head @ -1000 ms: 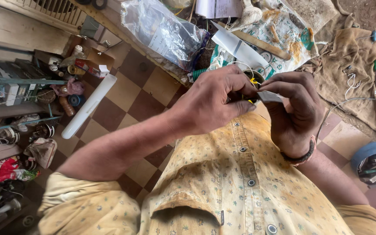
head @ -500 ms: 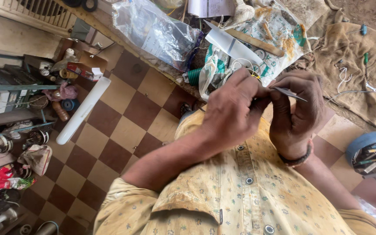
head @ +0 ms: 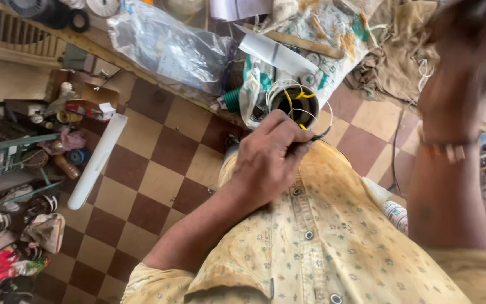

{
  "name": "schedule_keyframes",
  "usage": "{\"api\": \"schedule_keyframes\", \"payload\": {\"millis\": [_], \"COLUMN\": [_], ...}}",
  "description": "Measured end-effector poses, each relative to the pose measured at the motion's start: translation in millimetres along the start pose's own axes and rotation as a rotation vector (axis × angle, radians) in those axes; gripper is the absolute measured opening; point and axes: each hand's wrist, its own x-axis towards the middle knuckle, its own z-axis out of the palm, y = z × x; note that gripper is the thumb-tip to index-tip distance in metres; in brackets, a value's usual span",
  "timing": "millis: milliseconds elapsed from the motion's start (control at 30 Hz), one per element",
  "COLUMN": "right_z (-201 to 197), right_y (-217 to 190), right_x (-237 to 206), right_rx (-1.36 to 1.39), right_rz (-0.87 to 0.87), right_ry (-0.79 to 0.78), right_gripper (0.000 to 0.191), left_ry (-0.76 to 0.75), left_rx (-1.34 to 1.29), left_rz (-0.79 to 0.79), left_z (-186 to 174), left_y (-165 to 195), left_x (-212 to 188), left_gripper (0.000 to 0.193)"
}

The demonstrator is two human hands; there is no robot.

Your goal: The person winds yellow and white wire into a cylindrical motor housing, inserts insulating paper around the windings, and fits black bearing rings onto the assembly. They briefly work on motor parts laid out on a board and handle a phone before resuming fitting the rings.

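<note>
Wire work at chest height, seen from above. The left hand (head: 271, 163) is closed, its fingertips pinching a thin dark wire (head: 320, 134) just in front of the yellow patterned shirt (head: 333, 236); the wire curls up and to the right from the pinch. The right hand (head: 468, 62) is raised at far right, blurred, with a bracelet (head: 448, 147) at the wrist; whether it is open or holds anything cannot be told. Risks, as judged: with only one hand on it, the springy wire may slip from the pinch and drop to the checkered floor (head: 153, 169), where so fine a strand would be hard to find; its free end sits near the loose yellow and white strands beyond and could snag them. Containers: a dark round cup (head: 292, 101) just beyond the left hand holds yellow wire loops and white strands; beside it lies a printed bag (head: 333, 56), contents hidden; a clear plastic bag (head: 170, 48) on the far table edge (head: 85, 42) holds pale items, not identifiable. A white tube (head: 97, 160) lies on the floor at left, near cluttered shelves (head: 12, 163).
</note>
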Motion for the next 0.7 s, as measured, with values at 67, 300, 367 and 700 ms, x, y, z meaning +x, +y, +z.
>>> {"api": "schedule_keyframes", "payload": {"millis": [67,300,367,700], "right_z": [-12,13,26,1], "right_y": [-2,-5,-16,2], "right_x": [-47,-92,-83,-51], "right_rx": [0.216,0.779,0.808,0.288], "right_rz": [0.294,0.615,0.638,0.609], "right_ry": [-0.175,-0.352,-0.338,-0.450], "right_gripper": [0.007,0.016,0.016,0.015], "left_ry": [0.018,-0.196,-0.274,-0.238], "left_rx": [-0.015,-0.094,-0.101,0.123], "left_rz": [-0.042,-0.066,-0.078,0.113], "left_z": [-12,-28,-31,-49], "left_y": [-9,-11,-11,-27], "left_x": [0,-3,-6,-20], "left_gripper": [0.011,0.023,0.028,0.017]}}
